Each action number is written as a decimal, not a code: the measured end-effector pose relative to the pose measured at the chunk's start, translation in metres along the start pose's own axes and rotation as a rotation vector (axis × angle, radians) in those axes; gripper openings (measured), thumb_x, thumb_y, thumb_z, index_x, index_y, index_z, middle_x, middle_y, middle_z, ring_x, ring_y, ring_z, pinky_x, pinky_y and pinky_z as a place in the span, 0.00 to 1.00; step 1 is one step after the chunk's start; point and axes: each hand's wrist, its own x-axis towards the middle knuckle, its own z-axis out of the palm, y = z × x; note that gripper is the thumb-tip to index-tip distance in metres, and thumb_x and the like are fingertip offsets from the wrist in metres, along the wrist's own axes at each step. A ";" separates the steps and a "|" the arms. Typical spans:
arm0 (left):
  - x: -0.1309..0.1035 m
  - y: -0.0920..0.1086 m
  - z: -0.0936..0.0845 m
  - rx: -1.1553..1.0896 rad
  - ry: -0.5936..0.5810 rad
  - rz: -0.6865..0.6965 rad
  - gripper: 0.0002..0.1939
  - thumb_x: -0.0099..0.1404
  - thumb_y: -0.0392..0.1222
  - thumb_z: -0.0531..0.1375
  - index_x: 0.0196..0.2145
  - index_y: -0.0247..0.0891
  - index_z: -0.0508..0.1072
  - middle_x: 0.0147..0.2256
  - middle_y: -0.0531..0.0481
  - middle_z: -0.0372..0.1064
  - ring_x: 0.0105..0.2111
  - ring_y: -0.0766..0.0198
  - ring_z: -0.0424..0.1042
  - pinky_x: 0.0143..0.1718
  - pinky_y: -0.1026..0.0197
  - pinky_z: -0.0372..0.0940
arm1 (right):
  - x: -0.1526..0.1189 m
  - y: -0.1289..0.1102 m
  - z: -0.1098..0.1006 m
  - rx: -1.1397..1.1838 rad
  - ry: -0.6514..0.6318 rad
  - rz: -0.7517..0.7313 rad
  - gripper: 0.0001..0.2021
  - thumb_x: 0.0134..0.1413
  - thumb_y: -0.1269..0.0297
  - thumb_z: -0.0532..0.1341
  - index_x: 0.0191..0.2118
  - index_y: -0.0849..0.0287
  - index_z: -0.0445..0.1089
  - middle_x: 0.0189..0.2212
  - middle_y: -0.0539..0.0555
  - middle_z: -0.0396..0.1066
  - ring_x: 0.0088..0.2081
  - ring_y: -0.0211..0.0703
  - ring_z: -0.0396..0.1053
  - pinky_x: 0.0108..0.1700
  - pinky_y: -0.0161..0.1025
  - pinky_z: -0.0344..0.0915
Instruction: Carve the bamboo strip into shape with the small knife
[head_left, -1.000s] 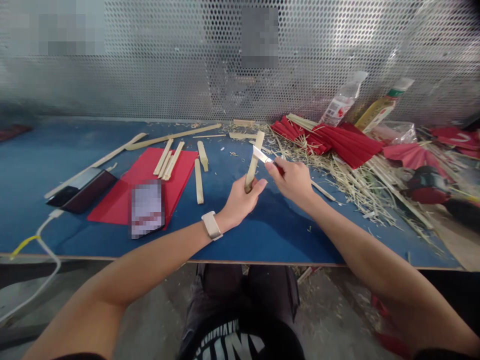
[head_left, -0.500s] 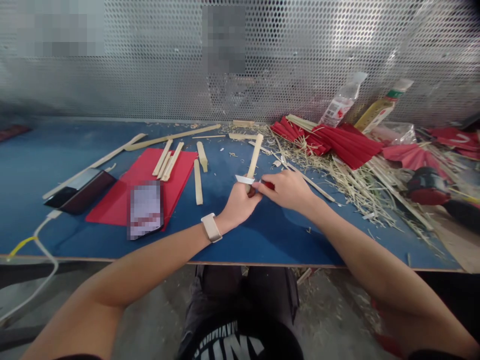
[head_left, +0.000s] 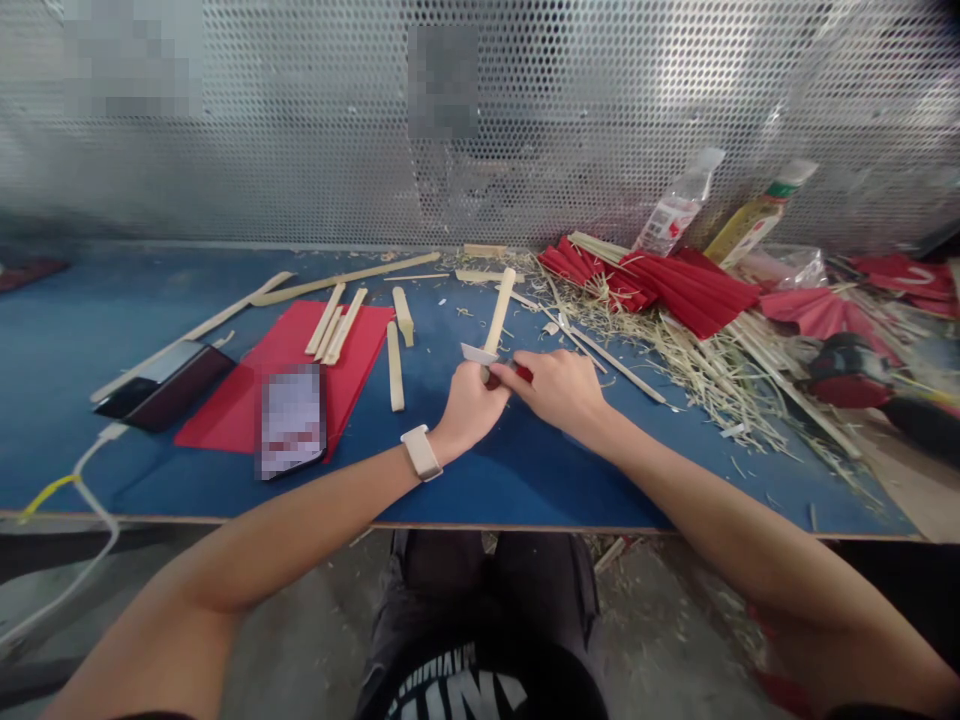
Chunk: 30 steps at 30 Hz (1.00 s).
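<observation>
Near the middle of the table my left hand [head_left: 474, 408] is closed around the lower end of a flat bamboo strip [head_left: 500, 312], which points away from me. My right hand [head_left: 559, 385] is closed on the red handle of a knife, mostly hidden by the fingers. The knife's pale blade [head_left: 478, 354] lies across the strip just above my left hand. Both hands touch at the thumbs. Left of them are two short bamboo pieces [head_left: 395, 368], one with a narrowed end.
Bamboo strips lie on red sheets [head_left: 225, 405] beside a phone [head_left: 291, 420] and a dark device [head_left: 161, 385] with a white cable. Right are shavings [head_left: 701, 375], folded red fans [head_left: 690, 285], two bottles [head_left: 679, 205] and a power tool [head_left: 851, 370]. A perforated metal panel [head_left: 300, 180] stands behind.
Both hands, with the knife and bamboo strip, have shifted slightly left in view. The blade remains across the strip, and both grips are kept. The camera view has shifted a little.
</observation>
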 end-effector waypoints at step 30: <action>-0.001 0.000 0.005 -0.100 -0.031 -0.077 0.17 0.59 0.36 0.63 0.22 0.43 0.57 0.21 0.58 0.53 0.25 0.68 0.51 0.29 0.57 0.47 | 0.012 0.028 -0.008 -0.051 -0.020 -0.144 0.31 0.79 0.39 0.52 0.33 0.55 0.78 0.26 0.57 0.74 0.30 0.47 0.67 0.34 0.43 0.44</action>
